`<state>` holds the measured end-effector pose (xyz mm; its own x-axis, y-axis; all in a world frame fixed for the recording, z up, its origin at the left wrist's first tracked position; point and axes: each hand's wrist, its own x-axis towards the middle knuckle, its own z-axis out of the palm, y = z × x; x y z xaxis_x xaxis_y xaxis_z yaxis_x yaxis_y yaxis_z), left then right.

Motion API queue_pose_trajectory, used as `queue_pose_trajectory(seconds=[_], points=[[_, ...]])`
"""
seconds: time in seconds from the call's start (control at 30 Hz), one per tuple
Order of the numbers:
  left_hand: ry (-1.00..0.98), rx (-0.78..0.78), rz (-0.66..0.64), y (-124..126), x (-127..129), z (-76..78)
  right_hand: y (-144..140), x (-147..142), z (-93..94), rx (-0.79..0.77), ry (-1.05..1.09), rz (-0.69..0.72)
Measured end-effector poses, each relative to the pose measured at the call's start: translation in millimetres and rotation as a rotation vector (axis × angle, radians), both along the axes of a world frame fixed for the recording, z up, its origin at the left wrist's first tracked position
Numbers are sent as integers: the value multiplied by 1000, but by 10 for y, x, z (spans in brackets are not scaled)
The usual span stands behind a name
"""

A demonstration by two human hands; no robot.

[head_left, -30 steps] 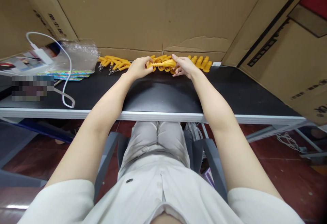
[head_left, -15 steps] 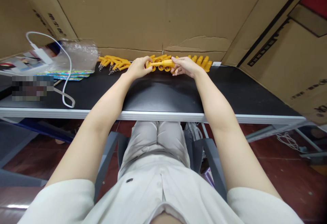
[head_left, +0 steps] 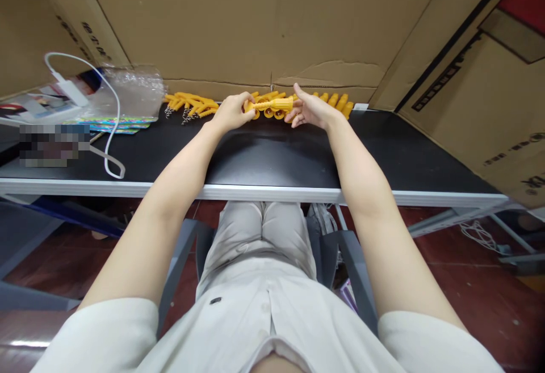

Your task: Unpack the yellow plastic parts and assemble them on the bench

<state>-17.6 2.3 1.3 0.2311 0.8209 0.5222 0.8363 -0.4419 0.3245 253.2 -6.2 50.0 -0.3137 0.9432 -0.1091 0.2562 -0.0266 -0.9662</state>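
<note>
My left hand (head_left: 233, 112) pinches the left end of a yellow plastic piece (head_left: 281, 104), which has a thin ridged stem and a wider fluted right end. The piece lies level above the back of the table. At its right end my right hand (head_left: 313, 108) is open, thumb raised and fingers apart; whether a fingertip touches the piece I cannot tell. Behind and below it sit several yellow parts with round open ends (head_left: 279, 114). Left of my left hand lie yellow rods (head_left: 189, 102) with coiled metal tips. Beyond my right hand stand yellow cylindrical parts (head_left: 342, 102).
The black table (head_left: 272, 157) has a pale metal front edge. Cardboard walls (head_left: 213, 26) rise behind and at the right. At the left lie a clear plastic bag (head_left: 130, 86), colourful packets (head_left: 123, 126), a white cable (head_left: 113, 117) and a blurred-out object (head_left: 54, 146).
My right hand has let go of the fluted end, its thumb lifting up and away. My left hand keeps its pinch, and the yellow piece has hardly moved.
</note>
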Motion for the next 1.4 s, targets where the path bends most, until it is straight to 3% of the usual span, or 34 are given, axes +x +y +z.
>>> queue_pose_trajectory(seconds=[0.13,0.37,0.53,0.67,0.9,1.27,1.4], points=[[13,-3,9,-7,3,18,-76,21,60,79,83,39],[131,13,24,-72,116,274,320,-25,-268,214,9,-144],[197,-96,131,-93,242,432,288,37,-226,151,-88,-135],[148,-86,133,-44,241,319,125,78,-103,175,-32,-13],[6,16,39,47,65,91,99,-10,-149,252,-46,-7],[-9,47,14,-41,104,118,210,-131,-264,236,-14,-179],[-9,40,27,-30,112,118,241,-100,-237,198,9,-120]])
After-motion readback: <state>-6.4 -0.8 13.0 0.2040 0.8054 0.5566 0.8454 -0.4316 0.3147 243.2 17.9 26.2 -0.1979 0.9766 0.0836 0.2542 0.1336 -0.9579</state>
